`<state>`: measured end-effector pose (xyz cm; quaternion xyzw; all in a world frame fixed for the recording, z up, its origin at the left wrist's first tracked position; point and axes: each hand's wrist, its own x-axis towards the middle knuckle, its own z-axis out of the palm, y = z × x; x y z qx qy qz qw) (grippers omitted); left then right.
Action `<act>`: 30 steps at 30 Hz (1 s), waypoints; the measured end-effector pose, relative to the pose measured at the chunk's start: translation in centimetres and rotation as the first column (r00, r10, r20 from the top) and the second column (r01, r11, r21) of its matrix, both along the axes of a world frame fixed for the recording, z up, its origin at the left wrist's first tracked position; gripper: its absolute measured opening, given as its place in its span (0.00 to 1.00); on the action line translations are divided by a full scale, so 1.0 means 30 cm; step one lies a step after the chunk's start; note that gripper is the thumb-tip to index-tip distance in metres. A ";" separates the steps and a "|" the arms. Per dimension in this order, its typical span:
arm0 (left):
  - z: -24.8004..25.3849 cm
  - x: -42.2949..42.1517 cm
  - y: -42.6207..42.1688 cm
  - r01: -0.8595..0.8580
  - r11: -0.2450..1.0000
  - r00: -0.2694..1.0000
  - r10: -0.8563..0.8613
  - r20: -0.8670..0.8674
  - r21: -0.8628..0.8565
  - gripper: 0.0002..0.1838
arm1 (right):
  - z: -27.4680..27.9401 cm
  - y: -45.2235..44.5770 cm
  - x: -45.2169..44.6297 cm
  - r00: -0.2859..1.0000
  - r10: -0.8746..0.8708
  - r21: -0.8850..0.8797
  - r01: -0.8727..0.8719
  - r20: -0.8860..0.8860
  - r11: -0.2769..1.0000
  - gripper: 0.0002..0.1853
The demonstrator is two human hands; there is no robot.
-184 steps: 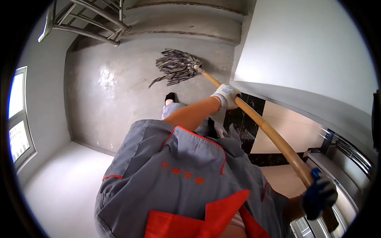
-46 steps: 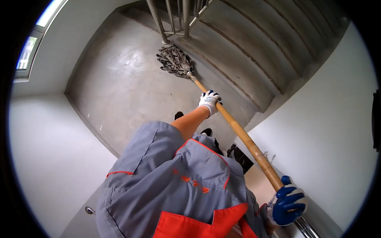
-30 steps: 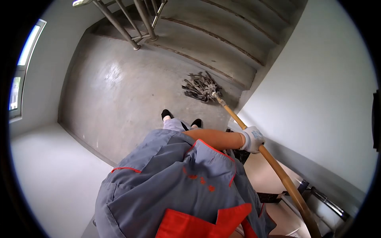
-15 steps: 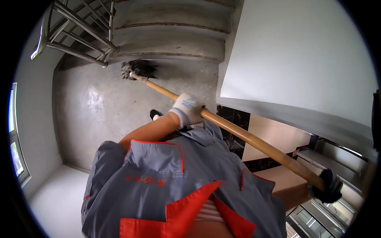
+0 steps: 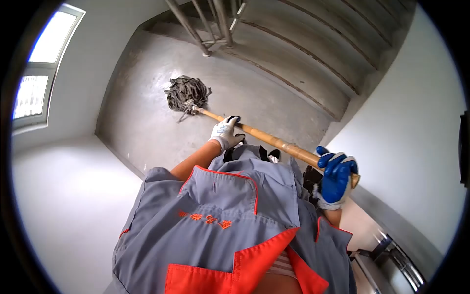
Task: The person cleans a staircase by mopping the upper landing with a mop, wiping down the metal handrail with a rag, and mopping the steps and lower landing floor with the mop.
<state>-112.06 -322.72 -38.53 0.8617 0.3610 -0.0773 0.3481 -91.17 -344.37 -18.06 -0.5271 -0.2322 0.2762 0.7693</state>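
A mop point(image 5: 274, 141) crosses in front of me, its light wooden handle slanting from lower right to upper left. Its grey strand head point(image 5: 188, 94) lies spread on the concrete floor. My left hand point(image 5: 227, 133), in a white glove with blue print, is closed around the handle partway along. Near the handle's upper end, my right hand point(image 5: 337, 177) wears a blue-coated glove with its coated side toward me. Its fingers are bent loosely at the handle, and the wooden tip sticks out beyond it.
Concrete steps point(image 5: 303, 59) rise at the upper right, beside a metal railing point(image 5: 223, 24) whose posts meet the floor. White walls point(image 5: 73, 171) bound the landing point(image 5: 142, 73), with a window point(image 5: 41, 63) at upper left. Another wall point(image 5: 416, 112) stands at my right.
My view has turned, so the stairs now slant to the right. The right hand has come up and inward with the handle end. The mop head now lies farther from the steps.
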 end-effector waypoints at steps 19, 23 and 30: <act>-0.415 -0.809 0.053 -0.711 0.538 0.676 0.700 -0.231 -0.453 0.17 | 0.132 0.220 -0.099 0.979 -0.195 0.192 0.181 0.059 0.965 0.18; -0.443 -0.709 0.066 -0.595 0.616 0.713 0.701 0.014 -0.515 0.22 | 0.224 0.318 -0.158 0.974 -0.091 0.179 0.055 0.205 0.982 0.19; -0.252 -0.371 0.233 -0.441 0.021 0.671 0.672 -0.314 -0.897 0.53 | 0.312 0.462 -0.182 0.940 0.199 0.206 -0.261 0.279 0.943 0.18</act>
